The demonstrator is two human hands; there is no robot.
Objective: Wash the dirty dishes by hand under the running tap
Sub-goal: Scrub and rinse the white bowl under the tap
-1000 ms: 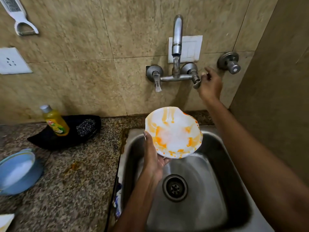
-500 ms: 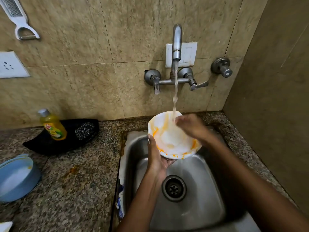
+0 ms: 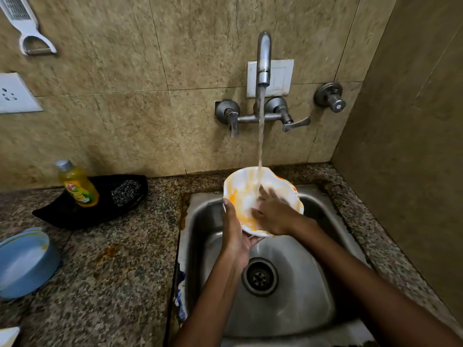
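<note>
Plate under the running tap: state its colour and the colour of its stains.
White wavy-edged plate with orange-yellow smears, shown in the head view.

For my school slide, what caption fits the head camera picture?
Left hand holds a stained white bowl over the sink while the right hand rubs it under the running tap.

The right hand's fingers (image 3: 269, 196) are motion-blurred; the blue bowl (image 3: 25, 261) is cut off at left.
</note>
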